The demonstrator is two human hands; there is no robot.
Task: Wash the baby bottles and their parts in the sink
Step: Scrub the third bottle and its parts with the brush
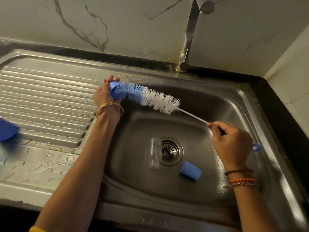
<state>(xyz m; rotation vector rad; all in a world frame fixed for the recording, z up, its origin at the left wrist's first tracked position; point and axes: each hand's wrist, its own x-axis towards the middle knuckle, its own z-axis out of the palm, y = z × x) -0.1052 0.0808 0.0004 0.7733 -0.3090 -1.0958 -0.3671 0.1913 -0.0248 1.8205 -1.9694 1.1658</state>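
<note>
left hand (pixel 104 93) fingers curl round blue cap (pixel 115 91), brush (pixel 150 97) tip inside, hidden | right hand (pixel 232 144) fingers pinch brush wire, handle mostly hidden | sink (pixel 234 101): clear bottle (pixel 154 153) beside drain, second cap (pixel 190 170) | blue object (pixel 7 130) cut off left

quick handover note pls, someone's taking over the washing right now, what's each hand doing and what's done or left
Left hand: grips a blue cap above the sink's left rim.
Right hand: holds the bottle brush by its handle; the blue bristle end is pushed into that cap.
In the sink basin: a clear bottle lying beside the drain, and a second blue cap lying on its side.
Faucet: no water visibly running.
Done: nothing clearly finished.
Left: finish this cap, then the bottle and the second cap.
</note>
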